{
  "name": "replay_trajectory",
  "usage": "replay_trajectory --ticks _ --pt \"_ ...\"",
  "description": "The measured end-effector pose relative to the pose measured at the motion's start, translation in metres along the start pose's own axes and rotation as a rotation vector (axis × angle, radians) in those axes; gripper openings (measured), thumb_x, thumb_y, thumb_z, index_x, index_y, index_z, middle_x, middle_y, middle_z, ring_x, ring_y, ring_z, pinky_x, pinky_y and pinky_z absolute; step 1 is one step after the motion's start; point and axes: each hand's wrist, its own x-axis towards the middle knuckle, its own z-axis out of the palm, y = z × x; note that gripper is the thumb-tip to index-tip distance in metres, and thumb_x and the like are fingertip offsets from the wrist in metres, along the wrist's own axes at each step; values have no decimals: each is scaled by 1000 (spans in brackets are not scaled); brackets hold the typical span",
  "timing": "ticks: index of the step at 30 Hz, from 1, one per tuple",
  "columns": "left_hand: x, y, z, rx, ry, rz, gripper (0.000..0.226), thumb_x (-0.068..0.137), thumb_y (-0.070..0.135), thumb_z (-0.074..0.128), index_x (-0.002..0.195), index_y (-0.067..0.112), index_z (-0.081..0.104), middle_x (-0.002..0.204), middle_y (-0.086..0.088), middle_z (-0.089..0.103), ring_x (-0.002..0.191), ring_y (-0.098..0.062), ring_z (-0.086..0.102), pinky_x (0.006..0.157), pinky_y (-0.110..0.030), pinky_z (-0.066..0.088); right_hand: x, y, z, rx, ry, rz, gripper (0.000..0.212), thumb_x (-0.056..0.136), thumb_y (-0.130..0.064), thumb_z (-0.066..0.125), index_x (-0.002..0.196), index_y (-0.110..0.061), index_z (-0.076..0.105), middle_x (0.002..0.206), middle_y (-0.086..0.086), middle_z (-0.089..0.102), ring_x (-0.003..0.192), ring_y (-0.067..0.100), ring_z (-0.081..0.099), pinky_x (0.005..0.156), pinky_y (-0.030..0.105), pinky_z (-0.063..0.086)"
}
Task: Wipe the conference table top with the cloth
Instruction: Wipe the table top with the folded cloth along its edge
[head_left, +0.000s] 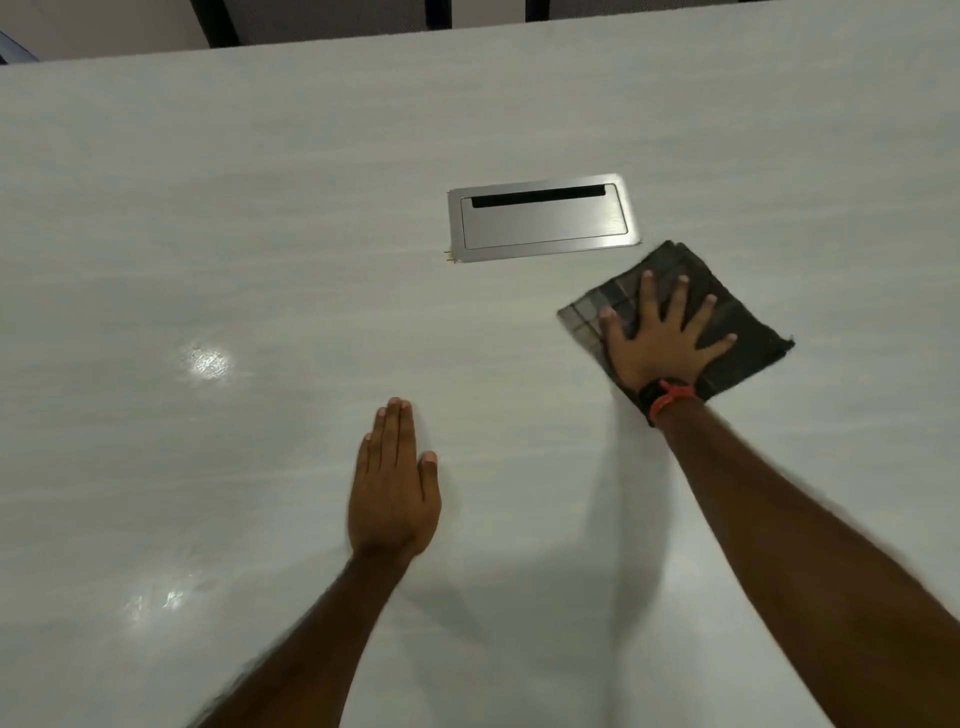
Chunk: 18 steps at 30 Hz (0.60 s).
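Cloth (672, 262): dark, checked, folded square, lying flat on the surface (260, 234) right of centre; turned diamond-wise, one corner pointing far.
Right hand (662, 338): palm down on the cloth, fingers spread and straight, pressing rather than gripping. Orange and black wristband (670, 395).
Left hand (392, 488): flat on bare surface, fingers straight and together, holding nothing; nearer the body, well left of the cloth.
Key relation: the cloth's far corner sits just beside the near right corner of the metal cable hatch (543, 218), not touching. The hatch's long axis runs left-right.
Judgement: a leftward stroke would need to pass on the hatch's near side or ride over its rim; most unwiped surface probably lies left and far.
Surface: pale, glossy, faint grain, a lamp glare (208, 359) at left.
Room: dark chair backs (436, 10) beyond the far edge.
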Motion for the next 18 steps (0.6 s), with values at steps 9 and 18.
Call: replay_trajectory --ticks 9,18 --pt "1 1 -1 4 -20 0 63 102 38 19 158 11 11 166 -3 10 154 -15 6 125 -38 14 -54 -8 10 -133 -73 -621 76 89 -83 23 157 -54 4 171 -9 1 157 31 -3 113 78 4" --pt "0 1 1 9 4 24 63 102 36 23 158 8 15 165 -7 16 154 -18 11 124 -38 17 -98 -59 26 -52 -104 -432 79 90 -79 19 160 -46 4 171 0 3 155 41 -3 111 79 -3"
